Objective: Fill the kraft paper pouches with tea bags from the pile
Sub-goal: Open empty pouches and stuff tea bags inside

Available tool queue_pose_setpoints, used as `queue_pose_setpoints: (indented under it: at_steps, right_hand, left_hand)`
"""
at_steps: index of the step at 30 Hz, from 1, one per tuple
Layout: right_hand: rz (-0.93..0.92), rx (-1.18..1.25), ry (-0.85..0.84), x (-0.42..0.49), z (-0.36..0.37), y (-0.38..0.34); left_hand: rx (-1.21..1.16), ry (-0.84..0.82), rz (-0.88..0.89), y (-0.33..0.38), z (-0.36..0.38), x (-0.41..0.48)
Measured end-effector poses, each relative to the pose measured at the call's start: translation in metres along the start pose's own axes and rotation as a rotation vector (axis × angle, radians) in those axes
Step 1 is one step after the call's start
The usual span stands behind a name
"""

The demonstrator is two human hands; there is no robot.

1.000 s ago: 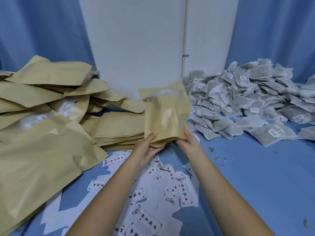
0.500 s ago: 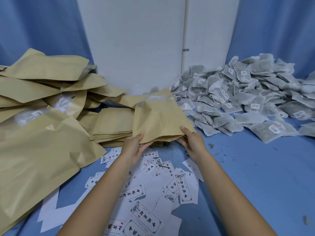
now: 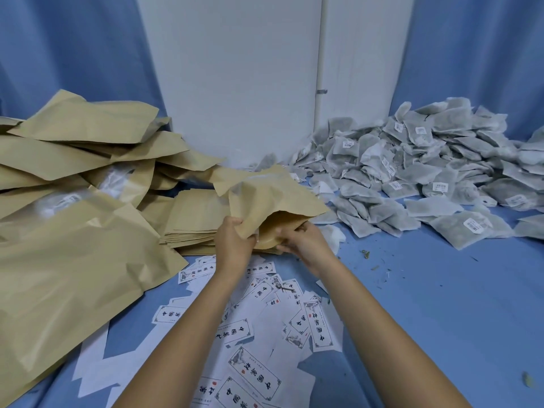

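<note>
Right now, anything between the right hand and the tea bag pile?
Nothing visible. The right hand and left hand grip the kraft pouch at its open mouth; the tea bag pile starts just beyond, to the right. Only one loose white bag lies flat between.

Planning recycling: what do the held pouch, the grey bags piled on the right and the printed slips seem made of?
Pouch: matte tan kraft paper, holding sharp creases. Tea bags: thin, slightly translucent grey mesh, probably non-woven fibre; dark contents show through. Slips: smooth white paper with black print, possibly sticker stock.
</note>
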State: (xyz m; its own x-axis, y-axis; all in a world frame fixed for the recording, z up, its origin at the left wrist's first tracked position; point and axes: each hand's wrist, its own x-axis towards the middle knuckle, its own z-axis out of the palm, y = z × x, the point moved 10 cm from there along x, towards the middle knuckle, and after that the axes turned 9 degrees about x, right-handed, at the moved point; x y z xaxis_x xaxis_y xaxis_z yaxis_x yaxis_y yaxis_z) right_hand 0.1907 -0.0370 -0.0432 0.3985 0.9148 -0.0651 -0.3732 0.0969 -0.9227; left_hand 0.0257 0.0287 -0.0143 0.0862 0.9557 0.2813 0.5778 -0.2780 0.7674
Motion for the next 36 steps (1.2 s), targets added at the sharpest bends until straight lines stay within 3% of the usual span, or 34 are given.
queue_pose_setpoints:
  at_steps: [5, 8, 12, 14, 16, 18, 20, 21, 24, 27, 32, 36]
  right_hand:
    - [0.076, 0.085, 0.095, -0.001, -0.001, 0.02]
    - [0.134, 0.116, 0.097, -0.002, 0.004, 0.023]
    - [0.136, 0.118, 0.1, -0.004, 0.009, 0.012]
    - [0.119, 0.138, 0.104, -0.006, 0.007, 0.009]
    - [-0.029, -0.059, 0.186, -0.012, -0.002, -0.003]
    - [-0.415, -0.426, 0.322, -0.029, -0.005, -0.036]
    - [-0.732, -0.745, 0.23, -0.051, 0.033, -0.057]
    - [-0.751, -0.872, 0.102, -0.049, 0.055, -0.051]
    - [-0.457, -1.103, -0.24, -0.016, 0.085, -0.016]
    - [-0.277, -1.197, -0.419, 0.002, 0.091, 0.001]
    - [-0.15, -1.272, -0.571, 0.02, 0.102, 0.016]
    - [-0.048, -1.361, -0.485, 0.037, 0.097, 0.019]
  left_hand:
    - [0.349, 0.1, -0.068, 0.004, -0.015, 0.012]
    - [0.392, 0.147, -0.152, 0.003, -0.023, 0.019]
    - [0.224, 0.112, -0.215, -0.009, -0.02, 0.021]
    - [0.01, -0.013, -0.208, -0.011, -0.008, 0.024]
    - [-0.275, -0.186, -0.207, -0.01, 0.01, 0.024]
    - [-0.466, -0.312, -0.238, -0.006, 0.024, 0.018]
    - [-0.486, -0.351, -0.239, 0.0, 0.029, 0.013]
    - [-0.461, -0.355, -0.223, 0.004, 0.03, 0.012]
    - [-0.384, -0.368, -0.179, 0.007, 0.028, 0.012]
    - [-0.45, -0.382, -0.245, -0.003, 0.025, 0.011]
    - [-0.54, -0.429, -0.256, -0.007, 0.022, 0.006]
    - [-0.559, -0.504, -0.238, -0.001, 0.021, -0.006]
